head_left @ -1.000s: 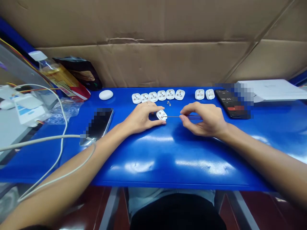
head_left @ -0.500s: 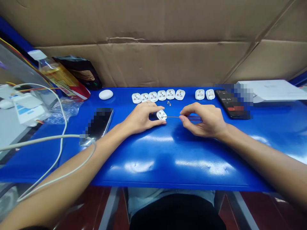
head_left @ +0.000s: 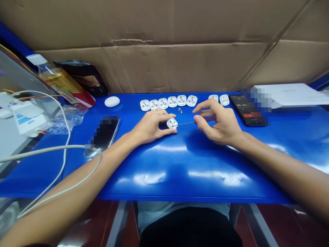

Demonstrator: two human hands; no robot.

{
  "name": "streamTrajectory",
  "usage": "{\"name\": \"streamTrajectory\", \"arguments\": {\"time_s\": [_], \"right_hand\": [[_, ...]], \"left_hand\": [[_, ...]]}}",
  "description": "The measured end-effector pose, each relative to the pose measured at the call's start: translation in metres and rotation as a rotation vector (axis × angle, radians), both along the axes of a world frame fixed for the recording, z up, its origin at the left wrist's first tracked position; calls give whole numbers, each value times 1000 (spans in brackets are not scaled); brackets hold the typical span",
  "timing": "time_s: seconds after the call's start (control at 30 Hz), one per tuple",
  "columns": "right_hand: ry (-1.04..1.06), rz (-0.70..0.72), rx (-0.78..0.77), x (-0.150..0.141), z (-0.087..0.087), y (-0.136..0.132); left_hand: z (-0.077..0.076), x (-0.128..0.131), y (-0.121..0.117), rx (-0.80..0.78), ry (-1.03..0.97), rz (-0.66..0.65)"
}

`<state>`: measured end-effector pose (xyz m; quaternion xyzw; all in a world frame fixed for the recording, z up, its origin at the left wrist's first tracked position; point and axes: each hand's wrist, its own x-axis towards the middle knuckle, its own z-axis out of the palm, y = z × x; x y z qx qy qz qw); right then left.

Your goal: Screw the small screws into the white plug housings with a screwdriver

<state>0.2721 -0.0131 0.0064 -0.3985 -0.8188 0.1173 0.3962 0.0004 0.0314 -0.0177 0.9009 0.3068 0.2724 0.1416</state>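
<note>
Between thumb and fingers, my left hand [head_left: 151, 126] grips a small white plastic housing [head_left: 172, 123] with metal parts inside, resting at the table's middle. My right hand [head_left: 219, 123] holds a screwdriver [head_left: 185, 123] by its handle, which the fingers partly cover. The thin shaft points left, and its tip meets the metal parts in the housing. Just behind lie several tiny screws [head_left: 180, 110]. Several similar white housings [head_left: 172, 101] stand in a row along the back. Two more, including the rightmost housing [head_left: 224, 100], sit beyond my right hand, which partly covers one of them.
A phone showing a timer [head_left: 246, 111] lies at the right beside a white box [head_left: 288, 93]. On the left are another phone [head_left: 106, 133], a white oval object [head_left: 112, 101], a bottle [head_left: 64, 82] and a white cable [head_left: 67, 137] crossing my left forearm. Cardboard [head_left: 164, 68] backs the blue table.
The fingers of my right hand have shifted on the screwdriver, with the index finger lifted higher. The shaft slants slightly more, its tip still at the housing. My left hand keeps its grip.
</note>
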Motion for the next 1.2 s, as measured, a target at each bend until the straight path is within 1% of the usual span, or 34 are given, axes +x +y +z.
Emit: {"name": "streamTrajectory", "arguments": {"time_s": [0.07,0.23,0.37,0.53,0.67,0.73,0.8,0.87,0.97,1.1,1.2], "right_hand": [[-5,-25,-21,0,-1,0],[38,7,12,-1,-3,0],[19,-33,-3,-2,-3,0],[10,-26,55,-1,-4,0],[-26,-64,5,-2,-3,-1],[-39,-51,7,-2,-2,-1],[-13,-15,49,-1,-3,0],[0,-15,69,-1,-4,1],[-28,-40,80,0,-6,1],[-47,-3,88,0,-5,1],[-72,-41,104,1,-5,1]], "left_hand": [[0,0,0,-1,0,0],[0,0,0,-14,-6,-15],[0,0,-1,-11,-16,-23],[1,0,0,-32,15,-18],[0,0,0,-13,3,-28],[0,0,0,-21,11,-25],[0,0,0,-37,21,-20],[-1,0,0,-38,11,-22],[-3,-1,1,-26,-10,-19],[-4,-1,2,-32,-13,-16],[-5,-1,3,-22,-28,-25]]}}
